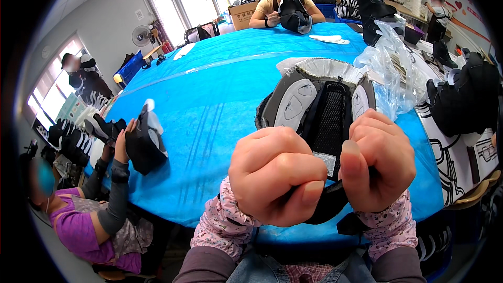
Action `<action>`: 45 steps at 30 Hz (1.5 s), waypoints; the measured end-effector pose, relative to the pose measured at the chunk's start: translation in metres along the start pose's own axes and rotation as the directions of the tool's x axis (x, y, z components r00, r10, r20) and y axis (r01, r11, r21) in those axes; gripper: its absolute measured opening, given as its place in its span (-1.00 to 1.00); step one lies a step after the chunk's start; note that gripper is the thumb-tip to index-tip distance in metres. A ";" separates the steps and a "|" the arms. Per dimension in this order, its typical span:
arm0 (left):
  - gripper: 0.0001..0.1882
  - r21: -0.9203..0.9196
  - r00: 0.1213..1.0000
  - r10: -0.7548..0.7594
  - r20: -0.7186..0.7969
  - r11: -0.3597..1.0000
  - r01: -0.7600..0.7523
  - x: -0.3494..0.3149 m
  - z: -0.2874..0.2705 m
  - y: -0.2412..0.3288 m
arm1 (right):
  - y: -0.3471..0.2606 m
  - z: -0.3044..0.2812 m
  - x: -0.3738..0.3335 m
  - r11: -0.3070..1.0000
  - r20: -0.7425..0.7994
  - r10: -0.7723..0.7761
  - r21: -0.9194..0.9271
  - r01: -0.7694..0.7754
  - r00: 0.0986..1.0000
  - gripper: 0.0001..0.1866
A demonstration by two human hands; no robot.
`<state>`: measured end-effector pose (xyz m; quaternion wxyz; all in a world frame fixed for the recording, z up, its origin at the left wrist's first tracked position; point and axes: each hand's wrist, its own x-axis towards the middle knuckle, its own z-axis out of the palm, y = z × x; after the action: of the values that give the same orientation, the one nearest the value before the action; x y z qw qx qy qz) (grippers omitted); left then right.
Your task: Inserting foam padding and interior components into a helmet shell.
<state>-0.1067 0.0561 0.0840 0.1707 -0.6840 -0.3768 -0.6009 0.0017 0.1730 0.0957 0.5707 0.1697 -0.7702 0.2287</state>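
Observation:
In front of me is a shoe upper (335,118), black mesh inside, with grey foam edges, pale oval pads and a frayed whitish rim. My left hand (277,173) is closed in a fist over its near left part, thumb against the curled fingers. My right hand (376,160) is closed too, thumb upright, just right of it. Both hide the near part of the upper. Whatever they pinch is hidden behind the fingers. Patterned pink sleeve covers (222,225) wrap my wrists.
A blue-covered table (199,126) spreads ahead. At left, a co-worker handles a black shoe upper (145,141); across the table another person holds one (295,14). Clear plastic bags (393,68) and black uppers (466,94) crowd the right. White flat pieces (330,39) lie at the far side.

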 end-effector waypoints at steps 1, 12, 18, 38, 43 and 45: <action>-0.93 0.003 1.000 0.002 0.002 1.000 -0.002 0.000 0.000 0.000 | 0.000 0.000 0.000 1.000 0.000 0.000 0.000 0.000 1.000 -0.65; -0.97 0.079 0.999 -0.046 -0.019 0.996 0.047 0.011 0.002 -0.005 | 0.005 0.000 0.002 0.991 0.119 -0.006 -0.131 0.022 0.993 -0.72; -0.59 0.126 0.974 -0.226 0.032 0.967 0.220 0.010 -0.003 -0.010 | 0.006 -0.005 0.002 0.973 0.105 -0.097 -0.201 0.117 0.990 -0.71; -0.31 0.138 0.960 -0.092 -0.263 0.982 0.131 -0.001 -0.011 -0.029 | 0.021 0.002 -0.022 0.984 0.009 0.040 -0.172 -0.038 0.999 -0.67; -0.36 0.337 0.982 0.131 -0.136 0.938 -0.078 -0.004 0.007 -0.009 | 0.006 0.001 -0.092 0.668 -0.041 0.693 0.412 -0.620 0.719 -0.36; -0.37 0.425 0.978 0.207 0.000 0.886 -0.187 -0.009 0.004 0.000 | -0.007 0.012 -0.104 0.125 0.313 0.786 0.764 -0.633 0.533 -0.20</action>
<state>-0.1038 0.0564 0.0746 0.3834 -0.6515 -0.4226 -0.5000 0.0260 0.1602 -0.0052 0.3028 0.0030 -0.5023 0.8100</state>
